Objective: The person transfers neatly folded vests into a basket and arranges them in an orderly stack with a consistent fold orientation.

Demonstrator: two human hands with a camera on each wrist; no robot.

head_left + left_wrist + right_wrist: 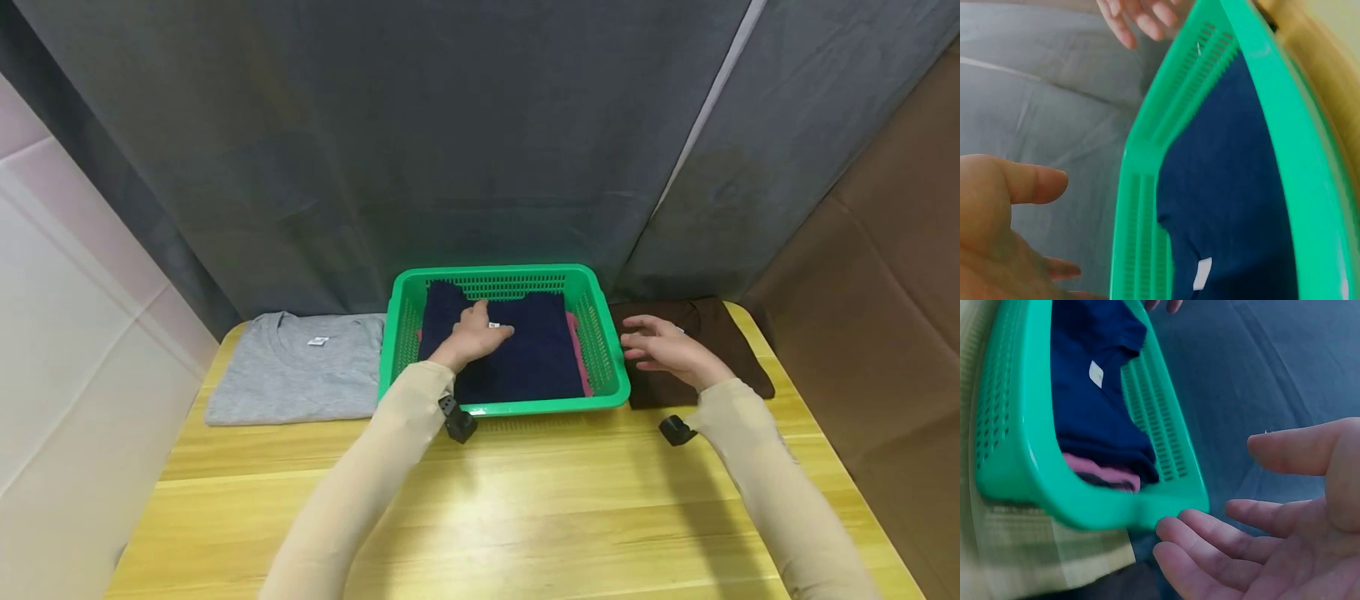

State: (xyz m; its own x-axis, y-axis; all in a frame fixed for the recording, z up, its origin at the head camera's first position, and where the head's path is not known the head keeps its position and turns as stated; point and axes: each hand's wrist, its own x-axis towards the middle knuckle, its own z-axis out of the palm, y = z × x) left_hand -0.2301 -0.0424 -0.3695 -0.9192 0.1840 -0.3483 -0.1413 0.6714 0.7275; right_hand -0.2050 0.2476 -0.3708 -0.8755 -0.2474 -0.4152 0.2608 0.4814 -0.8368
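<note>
A folded navy T-shirt (pixel 525 358) with a small white neck label lies in the green plastic basket (pixel 502 409). Beneath it a pink folded garment (pixel 1100 470) shows at one side. Over the shirt in the head view is my left hand (pixel 476 335), fingers extended and thumb spread, holding nothing. My right hand (pixel 671 348) is just beyond the basket's right rim, above a folded dark brown T-shirt (pixel 720 358). Its fingers are loosely spread and point toward the basket, with nothing in them.
A folded grey T-shirt (pixel 300 375) lies left of the basket on the wooden table (pixel 555 500). Dark grey curtains (pixel 450 150) hang right behind the table. A white panel (pixel 82 333) stands at the left and a brown covering (pixel 885 333) at the right.
</note>
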